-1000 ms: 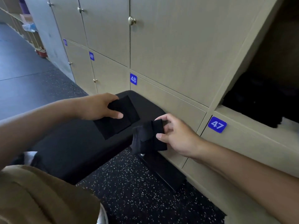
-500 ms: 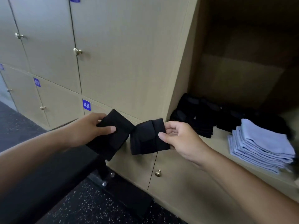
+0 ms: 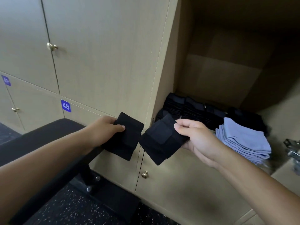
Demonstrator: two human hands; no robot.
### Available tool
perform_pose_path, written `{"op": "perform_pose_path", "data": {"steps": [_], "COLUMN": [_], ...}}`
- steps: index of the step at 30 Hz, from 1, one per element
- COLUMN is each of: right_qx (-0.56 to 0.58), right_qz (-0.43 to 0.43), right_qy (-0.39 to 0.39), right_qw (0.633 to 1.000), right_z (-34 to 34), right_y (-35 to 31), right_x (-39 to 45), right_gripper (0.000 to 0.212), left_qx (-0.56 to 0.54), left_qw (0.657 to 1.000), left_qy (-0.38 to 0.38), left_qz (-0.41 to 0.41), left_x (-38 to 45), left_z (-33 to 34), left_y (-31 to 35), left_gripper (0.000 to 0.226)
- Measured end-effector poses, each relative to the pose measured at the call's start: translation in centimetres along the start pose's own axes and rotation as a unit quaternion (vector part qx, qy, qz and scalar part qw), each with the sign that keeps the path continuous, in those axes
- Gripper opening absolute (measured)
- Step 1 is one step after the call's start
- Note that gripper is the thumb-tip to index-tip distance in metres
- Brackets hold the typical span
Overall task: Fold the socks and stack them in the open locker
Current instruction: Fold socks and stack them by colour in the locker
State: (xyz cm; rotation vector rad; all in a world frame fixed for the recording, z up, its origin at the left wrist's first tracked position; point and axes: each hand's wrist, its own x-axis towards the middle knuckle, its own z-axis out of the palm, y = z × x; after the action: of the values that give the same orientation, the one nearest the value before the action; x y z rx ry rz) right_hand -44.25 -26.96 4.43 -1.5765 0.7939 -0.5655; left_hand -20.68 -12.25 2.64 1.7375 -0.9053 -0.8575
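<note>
Right hand (image 3: 197, 140) pinches 1 folded black sock (image 3: 159, 140) nearest the open locker (image 3: 227, 75); left hand (image 3: 103, 132) grips the other folded sock (image 3: 125, 137), farther left

From my seat, the two folded black socks, one (image 3: 125, 135) and the other (image 3: 159, 140), read as soft matt knit cloth. The pale wood-grain locker doors (image 3: 103, 51) look like smooth laminate with a dull sheen, set off by small shiny brass-coloured metal knobs (image 3: 51, 46). I see the stacked light-blue cloths (image 3: 245, 143) as soft matt fabric. The black padded worktop (image 3: 48, 135) looks smooth, the dark speckled floor (image 3: 68, 210) rough and rubbery.
</note>
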Motion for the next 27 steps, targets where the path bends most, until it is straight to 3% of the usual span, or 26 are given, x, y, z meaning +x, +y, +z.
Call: {"op": "perform_pose_path", "data": {"steps": [5, 12, 15, 18, 22, 27], "right_qx": [-0.024, -0.015, 0.004, 0.063, 0.064, 0.006], "right_qz": [0.011, 0.023, 0.021, 0.020, 0.001, -0.041], "right_qy": [-0.048, -0.008, 0.030, 0.064, 0.039, 0.040], "right_qw": [0.998, 1.000, 0.999, 0.996, 0.997, 0.998], "right_z": [-0.3, 0.1, 0.2, 0.0, -0.5, -0.5], "right_y": [0.0, 0.3, 0.3, 0.4, 0.3, -0.3], "right_x": [-0.4, -0.1, 0.1, 0.4, 0.3, 0.9], "right_gripper": [0.024, 0.020, 0.018, 0.031, 0.042, 0.021], "left_qx": [-0.076, -0.097, -0.105, -0.139, -0.182, -0.193], "left_qw": [0.993, 0.978, 0.977, 0.978, 0.976, 0.975], "left_qy": [-0.082, -0.185, -0.183, -0.152, -0.114, -0.110], "left_qz": [-0.035, -0.024, -0.021, -0.025, -0.025, -0.008], "left_x": [0.3, 0.2, 0.6, 1.3, 2.4, 3.0], "left_z": [2.0, 4.0, 4.8, 5.4, 5.4, 5.5], "left_y": [0.3, 1.0, 1.2, 1.4, 1.3, 1.6], "left_gripper": [0.024, 0.039, 0.037, 0.038, 0.045, 0.035]}}
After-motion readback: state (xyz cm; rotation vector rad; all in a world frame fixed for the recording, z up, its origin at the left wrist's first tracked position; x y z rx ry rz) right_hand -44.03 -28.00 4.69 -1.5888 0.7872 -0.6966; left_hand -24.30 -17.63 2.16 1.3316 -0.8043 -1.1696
